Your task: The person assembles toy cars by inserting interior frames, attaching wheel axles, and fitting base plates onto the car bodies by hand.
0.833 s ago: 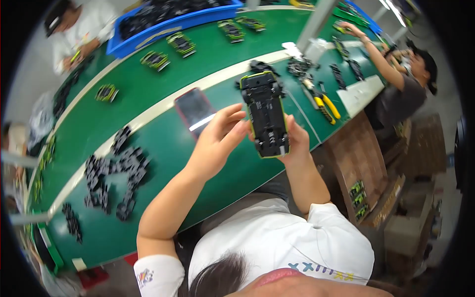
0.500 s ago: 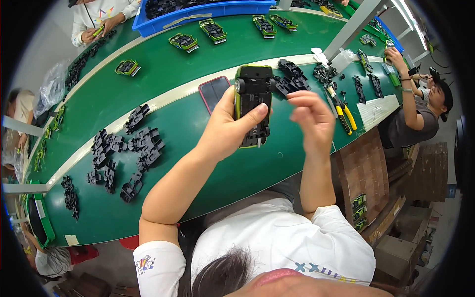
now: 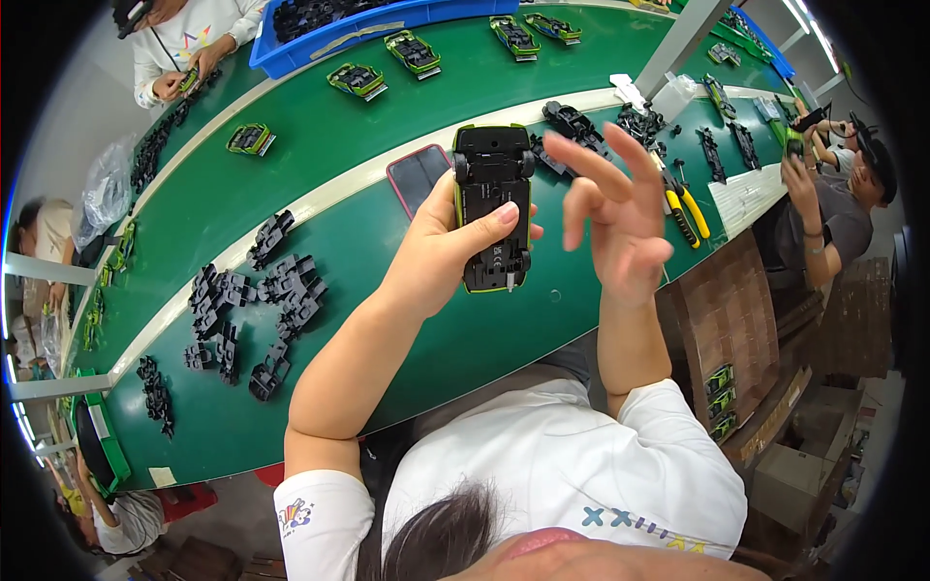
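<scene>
Held a green-rimmed black plastic toy car [image 3: 484,189] underside up in the left hand [image 3: 446,237], above the glossy green tabletop [image 3: 407,358]. Pinched it between the thumb, laid across the black base, and fingers wrapped round to the far side. Raised the right hand [image 3: 618,228] just beside it, fingers spread and apart from the car, pinching nothing visible. Judging by this, appeared to be at a checking or regripping step, with the wheeled base turned to view. Seemed to call next for a steady left grip and a gentle approach by the right fingers, without snagging the wheels. Had a dark, red-edged phone [image 3: 417,176] just beyond the left hand, clustered black plastic parts [image 3: 291,289] to the left, and yellow-and-black-handled pliers [image 3: 692,215] to the right. Faced green-and-black car shells [image 3: 413,53] and a blue plastic bin [image 3: 436,14] farther off.
</scene>
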